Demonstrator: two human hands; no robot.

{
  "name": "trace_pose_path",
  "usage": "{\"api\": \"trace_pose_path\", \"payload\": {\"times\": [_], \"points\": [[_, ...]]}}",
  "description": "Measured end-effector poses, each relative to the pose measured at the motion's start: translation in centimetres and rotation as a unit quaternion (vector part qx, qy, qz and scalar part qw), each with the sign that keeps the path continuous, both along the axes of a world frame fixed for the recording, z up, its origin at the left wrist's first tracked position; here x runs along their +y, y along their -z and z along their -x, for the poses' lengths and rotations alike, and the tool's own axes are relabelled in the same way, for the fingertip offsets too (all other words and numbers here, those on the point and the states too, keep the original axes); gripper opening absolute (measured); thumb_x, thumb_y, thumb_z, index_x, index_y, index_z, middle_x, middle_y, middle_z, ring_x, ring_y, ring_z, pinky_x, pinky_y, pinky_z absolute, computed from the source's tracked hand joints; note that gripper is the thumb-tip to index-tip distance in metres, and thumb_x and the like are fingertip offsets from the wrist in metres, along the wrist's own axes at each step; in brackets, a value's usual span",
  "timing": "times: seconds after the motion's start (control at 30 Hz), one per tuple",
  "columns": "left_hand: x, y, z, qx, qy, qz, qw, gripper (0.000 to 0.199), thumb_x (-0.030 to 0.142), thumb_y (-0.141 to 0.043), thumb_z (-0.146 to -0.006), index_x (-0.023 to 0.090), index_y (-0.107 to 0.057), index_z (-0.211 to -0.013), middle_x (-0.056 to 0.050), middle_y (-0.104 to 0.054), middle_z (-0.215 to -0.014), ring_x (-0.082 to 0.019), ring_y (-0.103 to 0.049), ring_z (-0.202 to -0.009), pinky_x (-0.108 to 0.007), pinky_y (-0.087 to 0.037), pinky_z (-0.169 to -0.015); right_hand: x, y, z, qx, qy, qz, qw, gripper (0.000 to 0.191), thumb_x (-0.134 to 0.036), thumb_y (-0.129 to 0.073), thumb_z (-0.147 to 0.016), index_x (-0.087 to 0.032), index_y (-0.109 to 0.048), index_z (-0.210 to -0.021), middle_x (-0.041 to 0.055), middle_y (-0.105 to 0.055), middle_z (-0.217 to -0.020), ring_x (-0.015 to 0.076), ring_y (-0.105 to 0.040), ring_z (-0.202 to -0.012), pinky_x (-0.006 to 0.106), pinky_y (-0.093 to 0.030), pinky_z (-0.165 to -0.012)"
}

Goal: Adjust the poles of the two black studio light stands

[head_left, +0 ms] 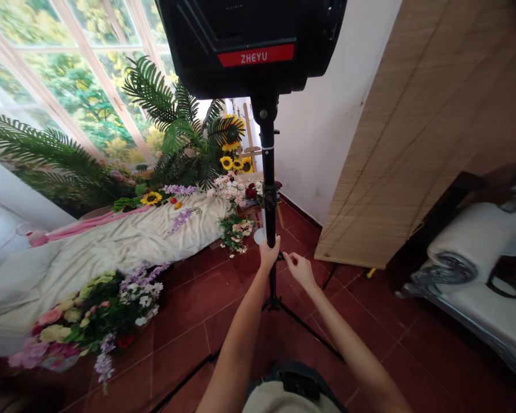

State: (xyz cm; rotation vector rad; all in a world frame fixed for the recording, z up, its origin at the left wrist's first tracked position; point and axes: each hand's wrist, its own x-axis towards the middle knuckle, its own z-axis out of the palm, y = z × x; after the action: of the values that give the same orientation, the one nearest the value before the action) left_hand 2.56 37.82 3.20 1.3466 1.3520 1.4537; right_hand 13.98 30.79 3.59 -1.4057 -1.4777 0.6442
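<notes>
A black studio light [258,34] with a red ZHEYU label sits on top of an upright black stand [269,215]. My left hand [269,252] is wrapped round the stand's pole at a lower collar. Just right of the pole, my right hand [296,265] has its fingers pinched together at a small dark knob [281,256] on that collar. The stand's legs [313,334] spread out over the floor below my hands.
At the left, a bed with a cream cloth [189,229] bears flowers, and a bouquet [98,315] lies before it. Palm leaves [155,103] stand by the window. A wooden panel [382,143] and a white sofa [477,246] are at the right.
</notes>
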Motion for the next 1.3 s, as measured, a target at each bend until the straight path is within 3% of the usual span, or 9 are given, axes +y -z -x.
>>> {"api": "trace_pose_path", "payload": {"times": [0.2,0.43,0.53,0.6,0.67,0.83,0.9,1.03,1.3], "points": [[0.1,0.1,0.1,0.018,-0.003,0.001,1.000,0.043,0.054,-0.057,-0.073,0.018,-0.044,-0.054,0.002,-0.045,-0.050,-0.009,-0.043,-0.046,-0.021,-0.033,-0.046,1.8,1.2,1.3,0.238,-0.035,0.159,0.957,0.041,-0.051,-0.048,-0.079,-0.017,-0.054,-0.058,0.0003,-0.054,-0.052,0.0103,-0.043,-0.046,0.022,-0.029,-0.046],[0.1,0.0,0.1,0.020,-0.011,0.017,1.000,0.042,0.054,-0.057,-0.073,0.018,-0.046,-0.055,0.003,-0.044,-0.050,-0.009,-0.040,-0.046,-0.022,-0.032,-0.047,2.2,0.5,1.1,0.634,-0.172,0.387,0.647,0.025,-0.025,-0.036,-0.085,-0.019,-0.045,-0.062,-0.0058,-0.039,-0.043,0.0077,-0.031,-0.037,0.019,-0.025,-0.039],[0.1,0.1,0.0,0.019,-0.010,0.013,1.000,0.042,0.054,-0.057,-0.073,0.017,-0.047,-0.056,0.002,-0.045,-0.050,-0.009,-0.041,-0.047,-0.022,-0.032,-0.047,2.1,0.2,0.9,0.698,-0.194,0.378,0.576,0.023,-0.017,-0.033,-0.085,-0.019,-0.045,-0.066,-0.0050,-0.041,-0.046,0.0080,-0.036,-0.039,0.017,-0.028,-0.039],[0.1,0.1,0.1,0.019,-0.012,0.007,1.000,0.042,0.054,-0.057,-0.073,0.017,-0.047,-0.055,0.003,-0.044,-0.050,-0.009,-0.040,-0.047,-0.022,-0.031,-0.047,2.0,0.3,1.1,0.695,-0.198,0.362,0.589,0.023,-0.016,-0.032,-0.085,-0.020,-0.044,-0.065,-0.0052,-0.040,-0.045,0.0077,-0.035,-0.038,0.016,-0.026,-0.039],[0.2,0.1,0.1,0.017,-0.013,0.007,1.000,0.043,0.054,-0.058,-0.072,0.017,-0.046,-0.054,0.002,-0.044,-0.050,-0.009,-0.040,-0.047,-0.021,-0.031,-0.047,2.0,0.6,1.4,0.645,-0.198,0.354,0.648,0.026,-0.020,-0.031,-0.087,-0.020,-0.043,-0.064,-0.0052,-0.040,-0.045,0.0076,-0.032,-0.037,0.017,-0.024,-0.037],[0.1,0.0,0.2,0.009,-0.003,0.005,1.000,0.044,0.055,-0.059,-0.071,0.017,-0.045,-0.053,0.002,-0.044,-0.050,-0.009,-0.040,-0.047,-0.021,-0.031,-0.046,1.3,1.4,1.4,0.266,-0.061,0.253,0.928,0.043,-0.050,-0.031,-0.089,-0.020,-0.051,-0.066,0.0008,-0.053,-0.054,0.0112,-0.044,-0.043,0.022,-0.029,-0.042],[0.1,0.1,0.2,0.014,-0.003,-0.004,1.000,0.044,0.055,-0.058,-0.071,0.017,-0.045,-0.053,0.002,-0.044,-0.050,-0.009,-0.040,-0.047,-0.021,-0.030,-0.046,0.8,1.4,0.8,0.064,0.004,0.162,0.985,0.046,-0.058,-0.033,-0.087,-0.020,-0.056,-0.073,0.0043,-0.061,-0.065,0.0164,-0.056,-0.058,0.024,-0.035,-0.052],[0.3,0.5,0.2,0.033,-0.007,-0.019,0.999,0.042,0.054,-0.056,-0.074,0.017,-0.047,-0.056,0.003,-0.044,-0.052,-0.009,-0.040,-0.049,-0.021,-0.031,-0.048,0.3,0.6,-0.5,-0.165,0.002,0.085,0.983,0.050,-0.057,-0.025,-0.091,-0.021,-0.060,-0.095,0.0075,-0.068,-0.090,0.0211,-0.062,-0.080,0.026,-0.038,-0.063],[0.3,0.1,0.2,0.030,-0.009,-0.005,0.999,0.042,0.054,-0.057,-0.072,0.018,-0.045,-0.055,0.003,-0.042,-0.052,-0.009,-0.039,-0.048,-0.021,-0.032,-0.049,2.1,1.1,-0.2,-0.309,-0.033,-0.035,0.950,0.047,-0.043,-0.023,-0.096,-0.019,-0.063,-0.097,0.0092,-0.069,-0.092,0.0189,-0.062,-0.083,0.023,-0.036,-0.060]]}}
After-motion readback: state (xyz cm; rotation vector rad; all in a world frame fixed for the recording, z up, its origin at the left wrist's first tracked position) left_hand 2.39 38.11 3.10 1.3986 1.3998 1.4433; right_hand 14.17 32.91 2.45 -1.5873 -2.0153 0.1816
